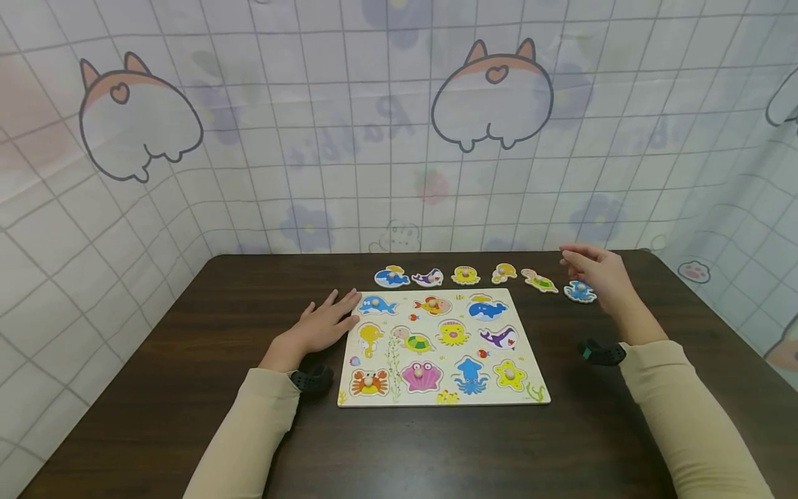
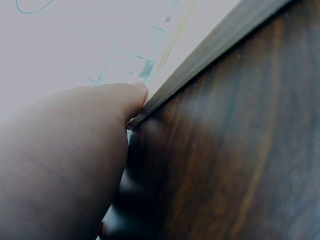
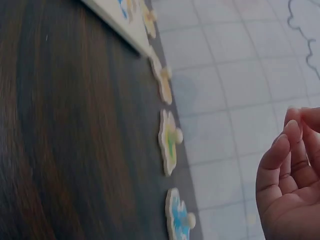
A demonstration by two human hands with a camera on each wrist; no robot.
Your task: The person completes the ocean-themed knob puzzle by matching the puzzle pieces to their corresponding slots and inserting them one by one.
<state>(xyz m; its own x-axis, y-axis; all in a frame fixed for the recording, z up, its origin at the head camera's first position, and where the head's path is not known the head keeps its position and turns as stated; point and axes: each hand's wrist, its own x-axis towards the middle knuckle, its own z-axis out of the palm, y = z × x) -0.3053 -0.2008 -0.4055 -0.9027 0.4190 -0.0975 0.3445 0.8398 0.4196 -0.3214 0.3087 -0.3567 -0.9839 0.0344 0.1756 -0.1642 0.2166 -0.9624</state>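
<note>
Toward the right of the head frame, below your right hand [image 1: 600, 274], lies the flat, blue, octopus-shaped wooden piece [image 1: 580, 292]. Your right fingertips [image 3: 293, 131] are drawn together, holding nothing visible; your left hand [image 1: 324, 324] rests spread on the left edge of the white, rectangular puzzle board [image 1: 444, 355]. The piece is probably light and stiff — pinch its pale, round knob [image 3: 190, 219], as its rim may slip.

The left arm [image 1: 249, 433] reaches forward, and the left hand [image 1: 323, 326] lies palm down with its fingers [image 1: 341, 305] spread. The right arm [image 1: 692, 409] also stretches ahead, and the right hand [image 1: 600, 274] is raised, its fingers bent inward with their tips near the thumb [image 3: 312, 119].
</note>
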